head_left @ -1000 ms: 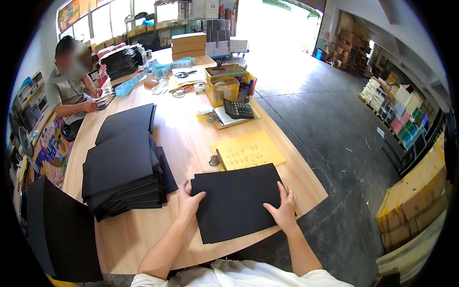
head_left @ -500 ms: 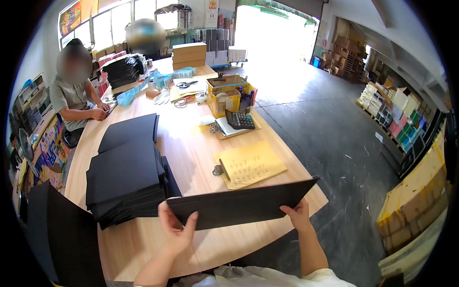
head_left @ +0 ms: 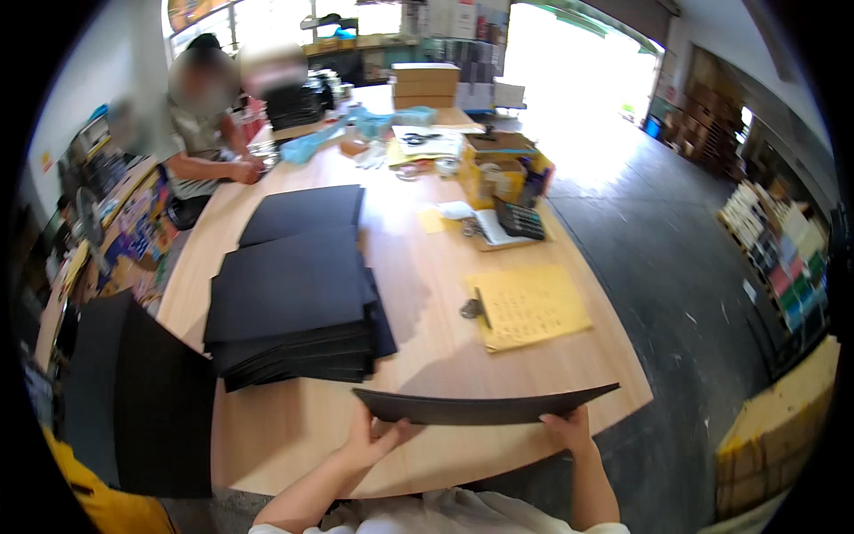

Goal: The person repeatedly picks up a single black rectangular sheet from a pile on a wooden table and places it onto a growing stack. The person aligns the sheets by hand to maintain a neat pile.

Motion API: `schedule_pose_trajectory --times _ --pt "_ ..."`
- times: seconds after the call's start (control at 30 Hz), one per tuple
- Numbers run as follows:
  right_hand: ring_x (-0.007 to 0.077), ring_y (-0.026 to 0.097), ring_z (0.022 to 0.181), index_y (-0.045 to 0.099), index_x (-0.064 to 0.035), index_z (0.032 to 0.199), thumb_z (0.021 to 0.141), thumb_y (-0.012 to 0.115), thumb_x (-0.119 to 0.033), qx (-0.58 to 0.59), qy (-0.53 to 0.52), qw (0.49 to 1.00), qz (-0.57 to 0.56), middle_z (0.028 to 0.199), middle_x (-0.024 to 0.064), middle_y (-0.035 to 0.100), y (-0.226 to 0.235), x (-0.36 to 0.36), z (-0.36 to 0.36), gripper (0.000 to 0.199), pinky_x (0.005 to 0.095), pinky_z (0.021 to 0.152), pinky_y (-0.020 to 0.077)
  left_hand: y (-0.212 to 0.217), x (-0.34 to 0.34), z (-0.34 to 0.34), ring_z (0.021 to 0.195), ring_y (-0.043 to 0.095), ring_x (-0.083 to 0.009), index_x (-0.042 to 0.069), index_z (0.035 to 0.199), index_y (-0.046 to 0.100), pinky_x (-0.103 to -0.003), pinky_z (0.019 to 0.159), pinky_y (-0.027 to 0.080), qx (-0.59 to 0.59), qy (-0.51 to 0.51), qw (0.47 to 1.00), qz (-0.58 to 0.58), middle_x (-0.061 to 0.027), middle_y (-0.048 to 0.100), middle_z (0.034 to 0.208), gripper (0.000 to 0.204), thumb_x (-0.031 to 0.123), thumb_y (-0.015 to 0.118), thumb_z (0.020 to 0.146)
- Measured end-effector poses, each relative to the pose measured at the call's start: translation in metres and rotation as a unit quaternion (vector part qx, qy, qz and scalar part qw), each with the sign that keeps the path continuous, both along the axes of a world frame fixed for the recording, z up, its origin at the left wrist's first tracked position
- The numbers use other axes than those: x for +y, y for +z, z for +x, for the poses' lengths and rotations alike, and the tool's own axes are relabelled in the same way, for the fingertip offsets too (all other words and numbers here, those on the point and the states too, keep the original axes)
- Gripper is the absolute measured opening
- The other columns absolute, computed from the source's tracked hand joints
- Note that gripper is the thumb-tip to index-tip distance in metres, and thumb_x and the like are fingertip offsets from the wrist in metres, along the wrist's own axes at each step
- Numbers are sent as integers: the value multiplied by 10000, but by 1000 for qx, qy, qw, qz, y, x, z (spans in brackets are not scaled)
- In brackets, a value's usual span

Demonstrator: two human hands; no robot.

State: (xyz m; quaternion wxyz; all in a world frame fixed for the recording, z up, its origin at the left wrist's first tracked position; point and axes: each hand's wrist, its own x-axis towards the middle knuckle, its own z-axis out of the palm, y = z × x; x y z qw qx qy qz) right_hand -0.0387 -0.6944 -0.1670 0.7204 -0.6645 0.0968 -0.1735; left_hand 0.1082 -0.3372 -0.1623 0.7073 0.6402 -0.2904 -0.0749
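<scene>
Between my two hands I hold a wide black board [head_left: 485,406], seen nearly edge-on above the near end of the table. My left hand [head_left: 374,438] grips its left end, with the thumb on the near face. The right end is pinched by my right hand [head_left: 567,427]; fingers behind the board are hidden. To the left lies a stack of black boards [head_left: 289,285], layered unevenly, with another black pile [head_left: 302,214] just beyond it. Right of the stack, a yellow paper sheet with handwriting [head_left: 529,307] sits on a clipboard.
Large black boards [head_left: 133,400] stand at the table's left side. Farther up the wooden table [head_left: 418,294] are a calculator [head_left: 519,220], a yellow box of supplies [head_left: 503,173], scissors [head_left: 416,139] and brown boxes [head_left: 425,89]. A co-worker [head_left: 200,133] works at the far left edge.
The held board has come down closer to me and tipped flatter, showing less of its face. Both hands have moved with it. My view has shifted left.
</scene>
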Motion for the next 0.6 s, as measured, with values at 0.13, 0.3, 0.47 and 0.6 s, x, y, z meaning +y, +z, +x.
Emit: schedule_pose_trajectory --times 0.13,0.3,0.47,0.6 --pt "177 644 979 650 26 1125 731 732 122 -2 -36 999 27 1101 76 683 19 15 10 414 317 889 517 16 0 3 1153 495 -170 53 1466 216 -310 905 449 71 -71 995 -12 -104 480 1306 682 -36 598 909" --pt "228 570 1169 535 3 1287 734 726 88 -7 -31 998 57 1265 105 603 28 19 28 591 356 1025 435 26 21 4 874 598 -181 36 1421 299 -330 696 503 -39 12 994 97 -133 606 1090 606 49 630 914" --pt "214 539 1203 460 31 1366 818 671 30 -63 23 998 -3 1320 124 567 107 86 94 587 341 1052 394 103 72 10 1034 611 -255 -21 1440 272 -359 872 488 -106 183 973 95 -203 593 1203 664 44 641 892" --pt "198 530 1198 446 38 1378 862 654 -39 -111 85 982 -126 1316 121 563 175 156 189 561 319 1038 396 175 135 54 1328 428 -228 -72 1463 289 -336 1110 330 -86 257 961 47 -200 443 1431 759 -20 683 817"
